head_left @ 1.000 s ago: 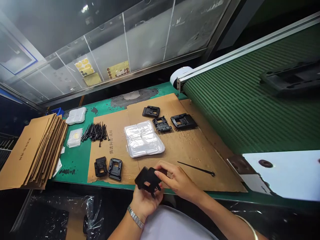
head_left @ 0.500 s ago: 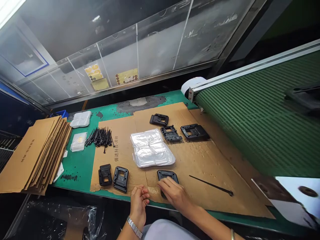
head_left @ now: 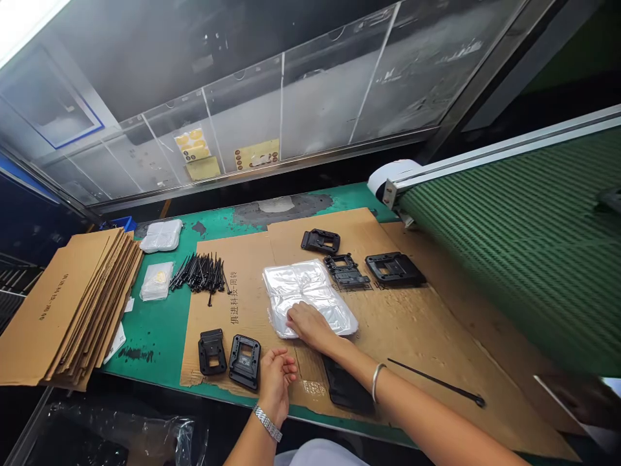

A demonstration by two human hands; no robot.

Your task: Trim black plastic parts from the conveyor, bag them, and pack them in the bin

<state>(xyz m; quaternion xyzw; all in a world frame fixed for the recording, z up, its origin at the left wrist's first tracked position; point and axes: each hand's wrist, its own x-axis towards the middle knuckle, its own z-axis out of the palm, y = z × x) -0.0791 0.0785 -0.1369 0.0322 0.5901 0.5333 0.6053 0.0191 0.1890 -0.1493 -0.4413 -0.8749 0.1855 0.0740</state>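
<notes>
A stack of clear plastic bags (head_left: 334,314) lies on the cardboard. My right hand (head_left: 310,327) rests on its near part, fingers bent together against the top bag; the fingertips are partly hidden. Below my right forearm lies a smooth black plastic part (head_left: 347,382), partly covered by the arm. My left hand (head_left: 277,378) is at the cardboard's near edge, palm turned inward, with loosely curled fingers apart and nothing in them. Just left of it are a black plastic frame (head_left: 245,361) and a smaller black bracket (head_left: 212,353).
Several black cable ties (head_left: 201,273) lie in a pile, and a single tie (head_left: 436,382) lies at right. More black parts (head_left: 395,268) sit behind the bags. Folded cardboard (head_left: 72,291) is stacked at left. A green conveyor belt (head_left: 509,226) rises on the right.
My right hand has left the black part and moved up onto the plastic bags. That part now shows a smooth face. My left hand stays near the edge; the view has shifted slightly.
</notes>
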